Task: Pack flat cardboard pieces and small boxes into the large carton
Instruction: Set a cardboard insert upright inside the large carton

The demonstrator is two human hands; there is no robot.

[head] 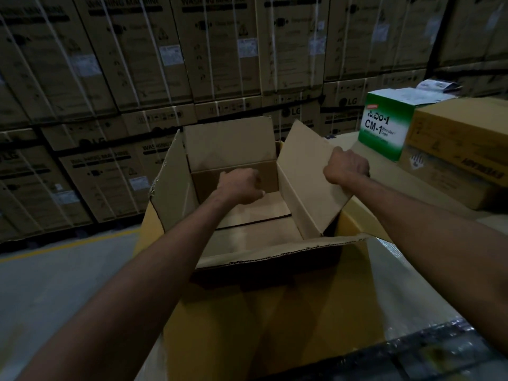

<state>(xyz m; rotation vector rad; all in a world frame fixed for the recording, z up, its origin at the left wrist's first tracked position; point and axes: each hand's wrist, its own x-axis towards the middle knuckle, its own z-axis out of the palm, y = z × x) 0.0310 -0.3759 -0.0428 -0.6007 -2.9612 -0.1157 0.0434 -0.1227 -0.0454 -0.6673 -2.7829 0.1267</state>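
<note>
Right hand (347,166) grips the carton (231,145) flap (302,177); left hand (239,186) curled empty inside.

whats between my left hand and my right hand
In the head view, the carton's right flap stands between them: the left hand is inside the large carton, the right hand grips that flap.

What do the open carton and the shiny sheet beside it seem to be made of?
The open carton: brown corrugated cardboard, matte; the near flap has a ragged edge that shows fluting. The shiny sheet: probably clear plastic film, glossy, with crinkled white highlights.
</note>
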